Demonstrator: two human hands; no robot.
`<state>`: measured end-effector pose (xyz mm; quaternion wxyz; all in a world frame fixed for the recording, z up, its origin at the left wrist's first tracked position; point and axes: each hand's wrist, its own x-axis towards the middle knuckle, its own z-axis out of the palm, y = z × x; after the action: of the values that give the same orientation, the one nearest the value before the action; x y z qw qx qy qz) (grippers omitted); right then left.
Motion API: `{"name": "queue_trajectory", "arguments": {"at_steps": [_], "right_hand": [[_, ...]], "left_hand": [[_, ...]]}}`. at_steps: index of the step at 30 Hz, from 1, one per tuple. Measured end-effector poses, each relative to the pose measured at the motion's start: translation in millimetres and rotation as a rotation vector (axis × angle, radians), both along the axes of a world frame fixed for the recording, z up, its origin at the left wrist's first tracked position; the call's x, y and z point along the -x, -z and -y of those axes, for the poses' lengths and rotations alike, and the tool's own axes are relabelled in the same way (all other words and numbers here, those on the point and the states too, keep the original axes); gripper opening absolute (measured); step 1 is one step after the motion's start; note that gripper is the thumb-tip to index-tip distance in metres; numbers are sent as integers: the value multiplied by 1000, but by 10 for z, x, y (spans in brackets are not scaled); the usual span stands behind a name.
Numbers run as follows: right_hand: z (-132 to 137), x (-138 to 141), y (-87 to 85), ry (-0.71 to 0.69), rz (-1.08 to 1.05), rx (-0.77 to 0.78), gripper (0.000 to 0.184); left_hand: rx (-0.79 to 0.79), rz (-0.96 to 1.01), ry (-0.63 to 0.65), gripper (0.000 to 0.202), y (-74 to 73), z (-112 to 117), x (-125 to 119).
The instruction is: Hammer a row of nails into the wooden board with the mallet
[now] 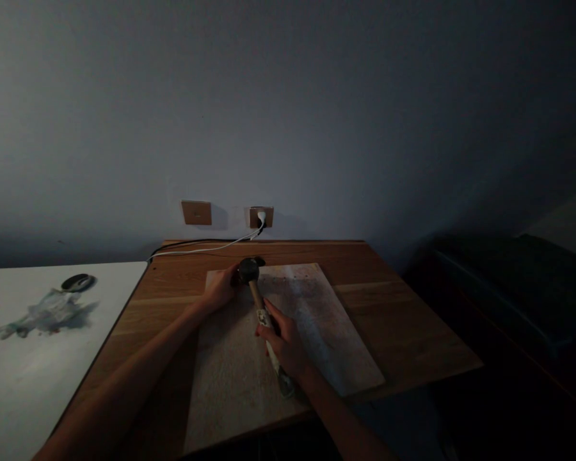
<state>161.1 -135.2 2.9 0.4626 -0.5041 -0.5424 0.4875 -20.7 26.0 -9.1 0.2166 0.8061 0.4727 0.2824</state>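
The right hand [285, 339] wraps a dark, blunt-headed hammer's [256, 296] pale-patched handle [262, 315], its long axis pointing away, slightly left (the left hand's [221, 289] grip: cannot tell).

Dim, light from left; wall [317, 115] darker at right. Copper-coloured socket plate [196, 212], shadow rightward. Lower right near black.

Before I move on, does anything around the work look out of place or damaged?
Two things: the black-headed hammer's handle in the right hand looks patchy, perhaps worn or wrapped; dim light hides which. On the white tabletop, crumpled translucent plastic looks like stray wrapping. No spill shows.
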Motion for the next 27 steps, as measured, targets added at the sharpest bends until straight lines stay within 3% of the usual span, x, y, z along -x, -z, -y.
{"name": "queue_trajectory", "arguments": {"at_steps": [6,11,13,17,22,27], "right_hand": [[1,5,7,-4,0,11,65],[-17,1,73,74,-48,-21,63],[-22,-6,97,136,-71,-56,64],[-23,-17,92,266,-143,-104,61],[-30,-17,38,288,-183,-89,60],[-38,-14,19,251,-174,-61,64]], "left_hand": [[-2,30,42,40,24,-5,-15],[-57,-90,42,43,-149,40,-3],[-89,-194,119,36,-264,94,2],[-61,-375,434,21,-409,273,-67],[-128,-432,514,22,-397,438,-190],[-35,-301,498,26,-322,189,-11]]}}
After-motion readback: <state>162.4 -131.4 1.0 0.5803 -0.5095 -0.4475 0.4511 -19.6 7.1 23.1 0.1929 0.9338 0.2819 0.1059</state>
